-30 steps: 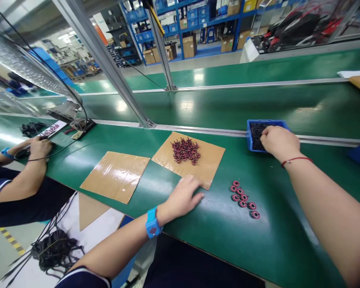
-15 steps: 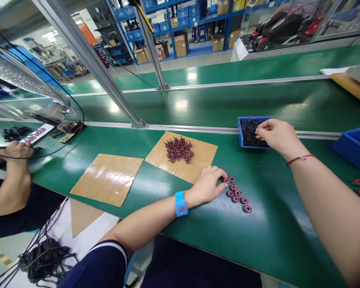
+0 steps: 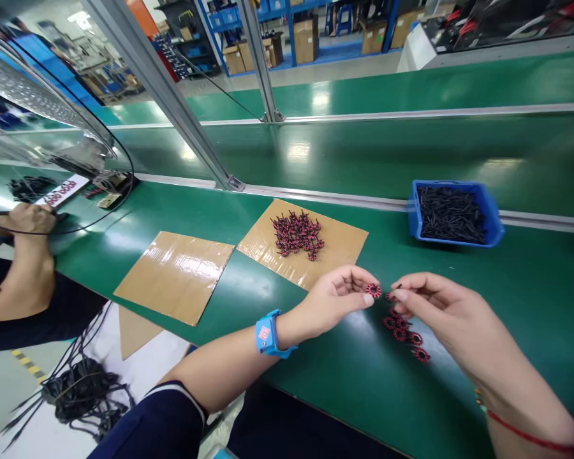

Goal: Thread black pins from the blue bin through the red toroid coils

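My left hand [image 3: 337, 298] pinches a small red-and-black coil ring [image 3: 374, 291] above the green bench. My right hand [image 3: 433, 307] is just to its right, fingertips pinched on a small black piece [image 3: 397, 287] close to the ring. Under both hands a short row of loose coil rings [image 3: 404, 333] lies on the bench. A pile of finished coil rings [image 3: 297, 235] sits on a brown cardboard sheet [image 3: 337, 245] beyond my left hand. A blue bin [image 3: 495, 228] of black pieces stands at the back right.
A second, bare cardboard sheet [image 3: 175, 274] lies to the left. A co-worker's hand [image 3: 23, 218] and arm work at the far left by a cable. Slanted metal frame posts [image 3: 172, 95] rise behind the bench. A bundle of black cables [image 3: 76, 392] lies below the bench edge.
My right hand left the blue bin and came down to the middle with a black piece. My left hand slid right to the loose rings and lifted one.
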`<state>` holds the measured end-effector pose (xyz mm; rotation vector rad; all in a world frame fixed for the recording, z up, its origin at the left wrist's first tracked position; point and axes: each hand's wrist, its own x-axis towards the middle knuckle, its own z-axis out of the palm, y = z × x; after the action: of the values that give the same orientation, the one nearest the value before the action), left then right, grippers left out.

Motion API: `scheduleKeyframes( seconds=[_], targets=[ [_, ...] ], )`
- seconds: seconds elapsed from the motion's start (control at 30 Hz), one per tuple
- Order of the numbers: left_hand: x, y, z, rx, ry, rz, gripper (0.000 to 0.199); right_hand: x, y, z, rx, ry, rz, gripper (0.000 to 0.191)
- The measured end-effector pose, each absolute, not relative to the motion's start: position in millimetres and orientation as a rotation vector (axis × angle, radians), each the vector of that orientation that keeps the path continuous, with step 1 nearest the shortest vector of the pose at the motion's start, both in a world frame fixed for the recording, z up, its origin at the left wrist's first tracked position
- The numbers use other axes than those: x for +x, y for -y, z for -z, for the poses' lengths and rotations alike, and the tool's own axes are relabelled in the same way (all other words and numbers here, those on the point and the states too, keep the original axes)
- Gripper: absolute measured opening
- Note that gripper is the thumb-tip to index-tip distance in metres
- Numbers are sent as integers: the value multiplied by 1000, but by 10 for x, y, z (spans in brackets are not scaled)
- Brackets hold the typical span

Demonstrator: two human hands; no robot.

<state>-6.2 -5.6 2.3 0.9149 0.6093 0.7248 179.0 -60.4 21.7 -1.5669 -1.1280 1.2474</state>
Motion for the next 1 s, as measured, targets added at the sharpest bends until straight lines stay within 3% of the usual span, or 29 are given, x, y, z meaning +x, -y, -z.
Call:
scheduleKeyframes(
  seconds=[0.53, 0.8, 1.0],
  targets=[
    [-56, 82, 34, 992, -563, -607, 23, 1834, 701, 89, -1576, 1136, -1358, 28],
    [-68, 77, -55, 861, -561, -545, 24, 1722, 717, -5, -1430, 1194, -970, 6],
    [-72, 57, -66, 847, -607, -529, 23, 1764, 694, -18, -1314, 786, -874, 10]
  ],
)
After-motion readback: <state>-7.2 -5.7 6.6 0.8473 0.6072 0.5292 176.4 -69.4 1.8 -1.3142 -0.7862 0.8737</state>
